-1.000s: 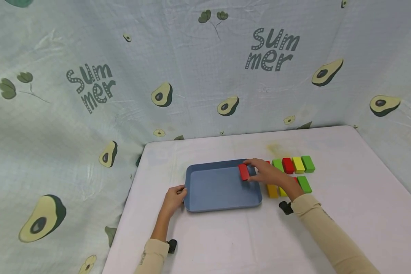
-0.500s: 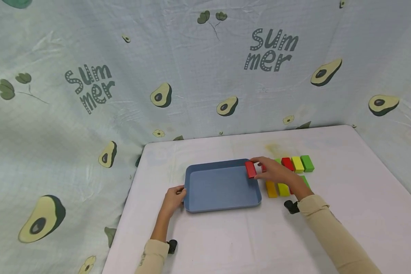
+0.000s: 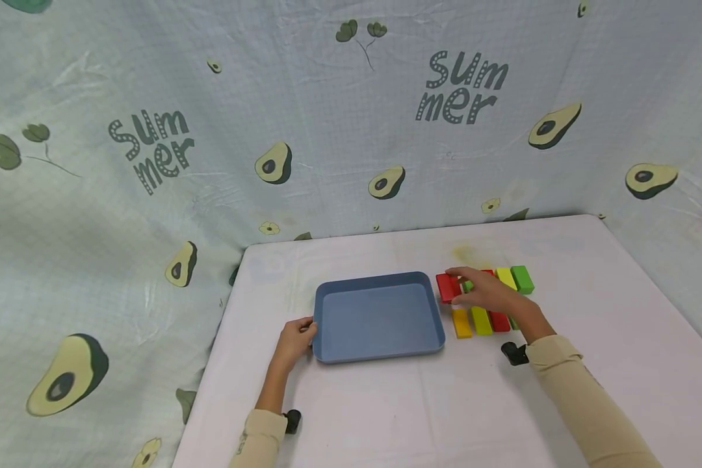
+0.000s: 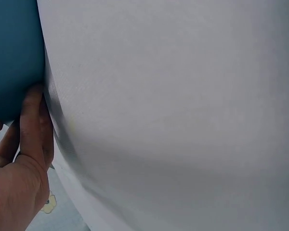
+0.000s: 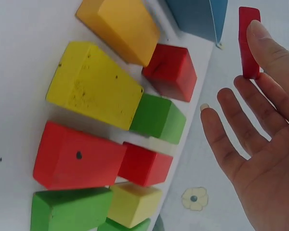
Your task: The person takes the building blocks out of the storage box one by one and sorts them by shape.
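My right hand (image 3: 484, 291) pinches a red block (image 3: 443, 288) between thumb and fingers, just right of the blue-grey tray (image 3: 380, 357). In the right wrist view this red block (image 5: 245, 45) hangs raised above the table, apart from the other blocks. At the tray's left edge, my left hand (image 3: 295, 339) grips the rim; the left wrist view has its fingers (image 4: 31, 125) against the tray wall (image 4: 14, 57). Below my right hand stand two rows of blocks, among them an orange block (image 3: 461, 324), a yellow block (image 3: 481, 320) and a red block (image 5: 79, 156).
The back row holds a red block (image 5: 171, 72), a green block (image 5: 159, 118), another red block (image 5: 147, 163), a yellow block (image 3: 506, 278) and a green block (image 3: 522, 279). A white cloth covers the table (image 3: 374, 416); a printed curtain (image 3: 327, 117) hangs behind it.
My right hand has carried the red block rightward, from over the tray's right side to beyond its right rim. My left hand has stayed at the tray's left edge.
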